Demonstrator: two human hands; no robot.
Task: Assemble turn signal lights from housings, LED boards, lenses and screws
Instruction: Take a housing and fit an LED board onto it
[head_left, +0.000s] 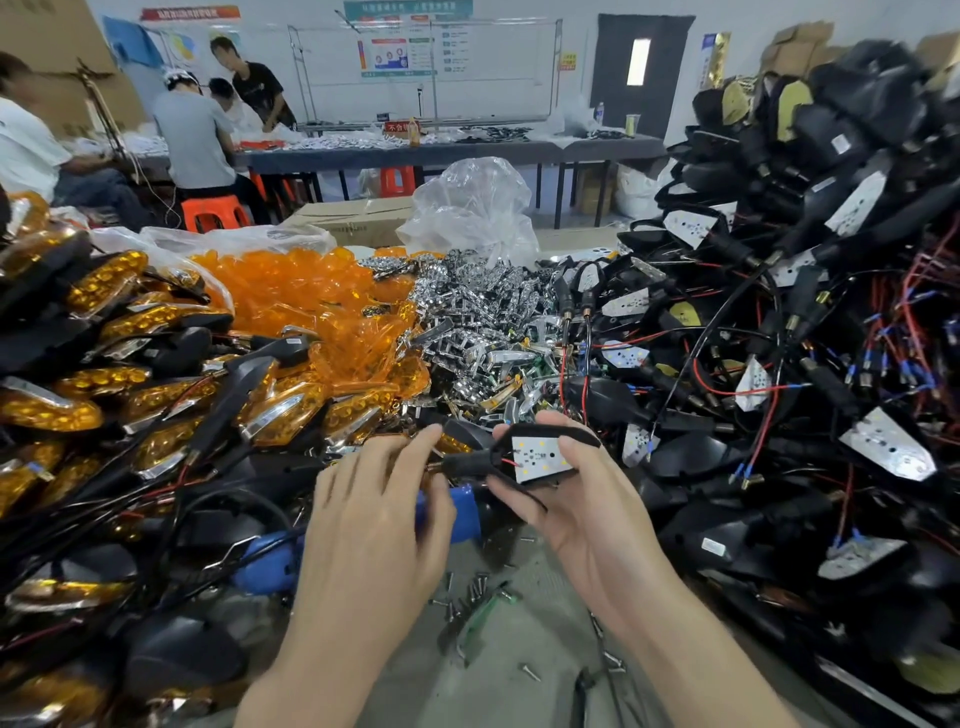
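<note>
My right hand (587, 499) grips a matte black plastic housing (470, 462) at centre, its flat white LED board (537, 457) dotted with yellow chips. My left hand (374, 499) is relaxed, fingers straight beside the housing's stalk. Glossy translucent orange lenses (291, 291) are heaped at eleven o'clock.

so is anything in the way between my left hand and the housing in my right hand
Nothing visible does. The left hand is open, its fingertips at the black stem of the housing; the right hand grips the housing, LED board facing up.
</note>
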